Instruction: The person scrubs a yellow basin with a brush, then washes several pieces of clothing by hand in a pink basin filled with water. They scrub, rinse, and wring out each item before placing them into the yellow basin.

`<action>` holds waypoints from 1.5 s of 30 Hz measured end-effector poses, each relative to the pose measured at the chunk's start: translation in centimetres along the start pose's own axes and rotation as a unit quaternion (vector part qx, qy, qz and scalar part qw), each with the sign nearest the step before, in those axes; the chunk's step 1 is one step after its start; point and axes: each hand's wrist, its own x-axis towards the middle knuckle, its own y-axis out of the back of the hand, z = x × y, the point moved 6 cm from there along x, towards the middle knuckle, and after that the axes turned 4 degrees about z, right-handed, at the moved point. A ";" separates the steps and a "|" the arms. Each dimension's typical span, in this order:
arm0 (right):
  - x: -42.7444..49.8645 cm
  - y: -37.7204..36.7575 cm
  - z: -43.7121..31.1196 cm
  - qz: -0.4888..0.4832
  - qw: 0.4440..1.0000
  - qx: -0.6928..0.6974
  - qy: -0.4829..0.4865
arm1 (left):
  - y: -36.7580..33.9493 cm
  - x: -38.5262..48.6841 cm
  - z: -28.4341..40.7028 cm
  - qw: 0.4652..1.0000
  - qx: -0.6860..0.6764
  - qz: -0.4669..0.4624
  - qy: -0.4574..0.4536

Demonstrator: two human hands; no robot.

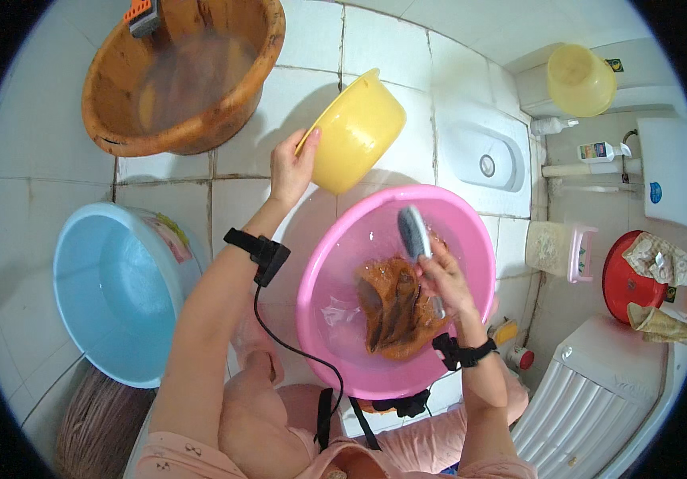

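Note:
My left hand (294, 167) grips the rim of a yellow plastic basin (360, 138), which is tilted above the tiled floor just beyond a pink tub. In my right hand (446, 276) is a scrub brush (414, 232) with a pale back and dark bristles, held over the pink plastic tub (326, 239). Water fills part of that tub. Below the brush, a wet brown cloth item (400, 311) lies bunched in the water, partly hidden by my right hand. What lies inside the yellow basin cannot be seen.
A wooden tub (247, 114) holds murky water, with an orange-and-black brush (143, 18) at its rim. To the left stands a light-blue tub (119, 287). A squat toilet (484, 158) is set in the floor at right, near a white ribbed panel (583, 401).

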 end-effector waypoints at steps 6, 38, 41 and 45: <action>4.0 -8.8 -12.8 0.124 0.789 -0.425 0.425 | -0.7 0.0 -0.1 0.999 0.042 0.022 0.026; 17.8 -0.9 -11.2 0.149 0.976 -0.142 0.077 | 4.0 -5.4 -8.8 0.959 0.222 -0.122 -0.125; 14.3 1.1 -11.2 0.165 0.980 -0.030 0.107 | 5.7 -4.2 -11.9 0.967 0.254 -0.023 -0.017; 10.4 2.7 -9.9 0.083 0.988 0.098 0.084 | 6.0 -3.4 -15.5 0.940 0.151 0.031 0.304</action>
